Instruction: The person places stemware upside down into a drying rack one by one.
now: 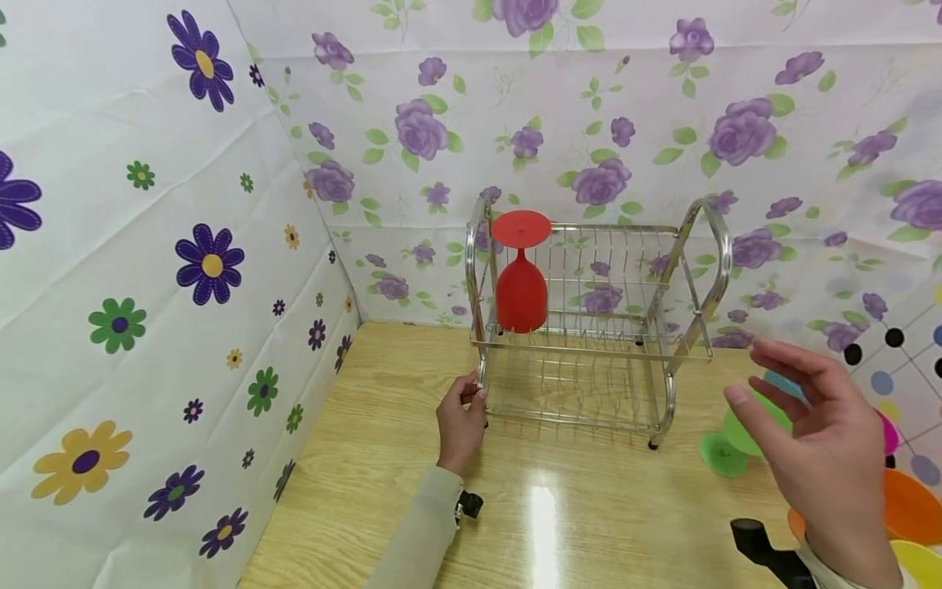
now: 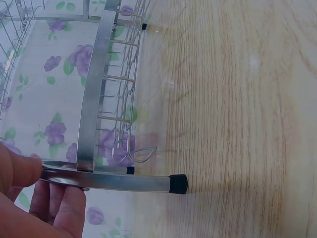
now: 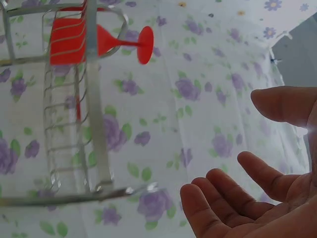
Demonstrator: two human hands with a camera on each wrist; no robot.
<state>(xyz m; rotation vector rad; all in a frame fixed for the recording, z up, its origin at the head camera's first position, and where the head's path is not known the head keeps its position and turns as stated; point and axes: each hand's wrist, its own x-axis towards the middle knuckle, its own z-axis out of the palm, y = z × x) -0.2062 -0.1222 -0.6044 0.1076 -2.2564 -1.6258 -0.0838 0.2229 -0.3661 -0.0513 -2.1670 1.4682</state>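
A red wine glass (image 1: 522, 286) stands upside down on the upper tier of a two-tier metal dish rack (image 1: 589, 353), at its left end. My left hand (image 1: 462, 417) pinches the rack's left front leg between thumb and fingers; the left wrist view shows the same grip on the metal tube (image 2: 124, 181). To the right of the rack my right hand (image 1: 827, 442) is in the air, fingers spread and holding nothing. Partly hidden behind it is a green wine glass (image 1: 724, 454). In the right wrist view the red glass appears beyond the open fingers (image 3: 233, 198).
More coloured cups lie at the right edge, among them an orange one (image 1: 912, 505), a yellow one (image 1: 918, 561) and a pink one (image 1: 889, 431). Flower-patterned cloth walls (image 1: 412, 245) stand behind and to the left of the wooden table (image 1: 353, 458).
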